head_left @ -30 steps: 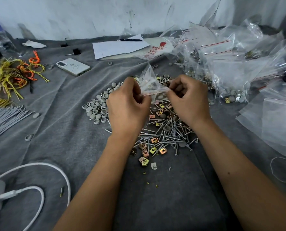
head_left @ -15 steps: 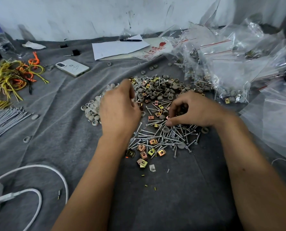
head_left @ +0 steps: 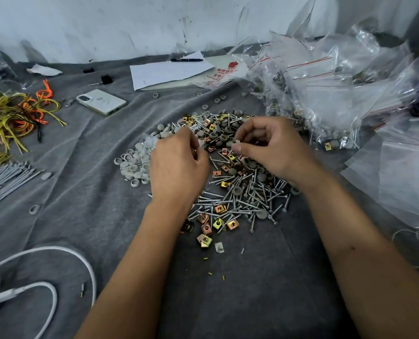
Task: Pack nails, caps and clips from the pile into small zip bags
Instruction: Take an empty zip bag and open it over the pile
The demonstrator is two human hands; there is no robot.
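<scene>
**Two hands over one heap of hardware**

One pile of mixed parts lies on the grey cloth, and everything here is placed from it. The nails, caps and square clips in it are too many and too tangled to count.

Two hands work above the pile. The right hand hovers over its far right part with fingers curled, thumb and forefinger pinching one small pale piece — which kind I cannot tell. The left hand sits at the pile's left edge, back to the camera, fingers curled under; whether it holds anything cannot be seen.

Just left of the pile, beside the left hand, lies a separate cluster of light grey caps, with one clear small zip bag partly showing at its far side.

Right of the pile rises a heap of filled zip bags, not countable. Beyond the pile lie one sheet of paper with one pen on it; far left of it, one phone — face down — and one tangle of yellow and orange ties.
</scene>
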